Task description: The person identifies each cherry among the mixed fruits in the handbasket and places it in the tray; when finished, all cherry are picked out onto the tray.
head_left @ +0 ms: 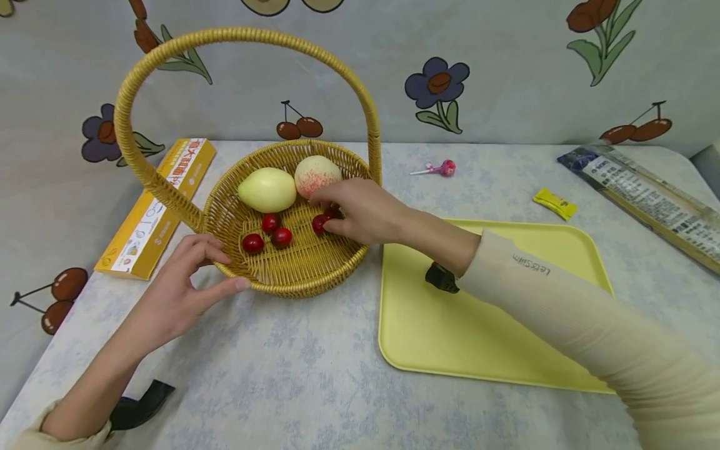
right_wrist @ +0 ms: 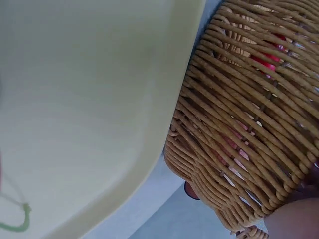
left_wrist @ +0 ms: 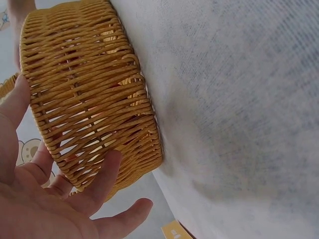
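Note:
A round wicker basket (head_left: pixel 304 284) with a tall arched handle stands on the table, holding a pear (head_left: pixel 267 189), a peach (head_left: pixel 316 175) and several red cherries (head_left: pixel 282 237). My left hand (head_left: pixel 182 284) grips its near-left rim, with the thumb in front; in the left wrist view its fingers (left_wrist: pixel 107 174) lie spread at the woven side. Inside the basket's right part, my right hand (head_left: pixel 365 211) has thumb and fingers curled around cherries (head_left: pixel 319 224) beside the peach. Its palm side is hidden. Only a bit of it shows in the right wrist view, beyond the basket wall (right_wrist: pixel 249 114).
A yellow tray (head_left: pixel 495 344) lies right of the basket, beneath my right forearm. Behind it are a lollipop (head_left: pixel 444 167) and a small yellow packet (head_left: pixel 555 204). A long package (head_left: pixel 647 194) lies far right. An orange-yellow box (head_left: pixel 157 209) stands left of the basket.

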`<state>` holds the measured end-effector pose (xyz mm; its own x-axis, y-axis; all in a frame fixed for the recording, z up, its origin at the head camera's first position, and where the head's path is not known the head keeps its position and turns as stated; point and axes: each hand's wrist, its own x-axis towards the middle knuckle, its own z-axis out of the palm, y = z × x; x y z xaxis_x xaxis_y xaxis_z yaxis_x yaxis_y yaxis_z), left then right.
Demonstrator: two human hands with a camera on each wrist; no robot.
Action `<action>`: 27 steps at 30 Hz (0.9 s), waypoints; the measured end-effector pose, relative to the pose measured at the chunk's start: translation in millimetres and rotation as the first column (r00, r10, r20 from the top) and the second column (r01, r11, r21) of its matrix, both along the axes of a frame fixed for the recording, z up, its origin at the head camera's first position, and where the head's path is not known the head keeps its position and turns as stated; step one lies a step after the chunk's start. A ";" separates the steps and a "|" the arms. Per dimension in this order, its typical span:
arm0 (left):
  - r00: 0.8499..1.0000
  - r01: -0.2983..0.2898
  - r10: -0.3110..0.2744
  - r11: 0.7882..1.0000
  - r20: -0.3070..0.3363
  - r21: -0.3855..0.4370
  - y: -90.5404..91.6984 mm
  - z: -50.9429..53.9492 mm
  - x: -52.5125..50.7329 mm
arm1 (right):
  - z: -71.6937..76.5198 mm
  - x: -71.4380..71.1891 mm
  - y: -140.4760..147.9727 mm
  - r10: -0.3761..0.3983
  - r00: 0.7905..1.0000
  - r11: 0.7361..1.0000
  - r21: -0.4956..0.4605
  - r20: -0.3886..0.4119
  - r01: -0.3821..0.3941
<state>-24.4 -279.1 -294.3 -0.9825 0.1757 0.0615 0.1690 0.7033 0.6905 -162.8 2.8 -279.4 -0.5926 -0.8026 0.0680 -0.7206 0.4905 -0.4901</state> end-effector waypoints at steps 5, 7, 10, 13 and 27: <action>1.000 -0.001 0.001 1.000 -0.007 -0.003 -0.3 0.0 0.0 | 8.8 8.5 11.5 -0.028 1.000 0.992 -0.124 -0.007 0.027; 1.000 0.000 0.000 1.000 -0.003 -0.002 -0.1 -0.3 -0.1 | 12.3 12.2 18.9 -0.040 0.999 0.984 -0.173 -0.005 0.039; 1.000 0.003 -0.003 1.000 0.000 0.005 0.3 -0.8 0.0 | 17.2 18.5 31.8 -0.050 0.999 0.972 -0.229 0.020 0.053; 1.000 0.003 -0.003 1.000 -0.002 0.009 0.7 -1.1 0.4 | 19.6 26.1 46.8 -0.051 0.998 0.960 -0.273 0.040 0.060; 1.000 0.010 -0.010 1.000 -0.012 0.007 1.1 -1.3 0.2 | 3.9 50.7 140.2 -0.204 0.976 0.956 -0.200 0.082 0.216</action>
<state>-24.2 -278.0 -295.6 -0.9799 0.1850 0.0749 0.1845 0.6965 0.6935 -112.1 143.0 -275.5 -0.7543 -0.6317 0.1789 -0.5787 0.5110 -0.6356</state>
